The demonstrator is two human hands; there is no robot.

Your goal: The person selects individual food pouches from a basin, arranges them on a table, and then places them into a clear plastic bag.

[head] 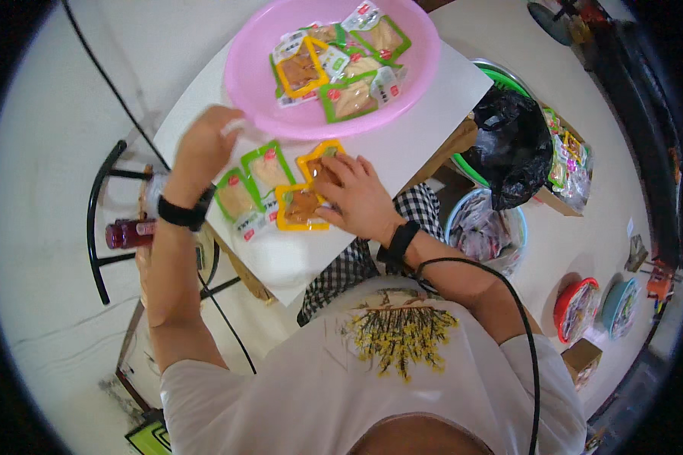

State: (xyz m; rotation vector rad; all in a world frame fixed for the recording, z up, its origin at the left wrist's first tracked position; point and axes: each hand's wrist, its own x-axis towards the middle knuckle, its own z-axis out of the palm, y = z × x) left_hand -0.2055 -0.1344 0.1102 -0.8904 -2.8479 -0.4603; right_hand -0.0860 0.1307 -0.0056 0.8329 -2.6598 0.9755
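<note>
On the white table (284,267) lie two green-edged vacuum food packets (236,199) with pale contents, side by side. Two yellow-edged packets (303,209) with brown contents are to their right, one above the other. My right hand (356,199) rests over the yellow-edged pair, fingers spread, partly covering the upper one. My left hand (208,142) is raised by the near left rim of a pink plastic basin (245,96), fingers curled and blurred; whether it holds anything is unclear. Several green-edged packets (353,99) and a yellow-edged packet (301,67) lie in the basin.
Right of the table, a black plastic bag (506,142) sits over a green basket (467,168), near a cardboard box (563,205) of packets. A blue-rimmed tub (523,227) stands below. At left are a black metal chair frame (94,227) and a dark red bottle (128,234). Cables hang nearby.
</note>
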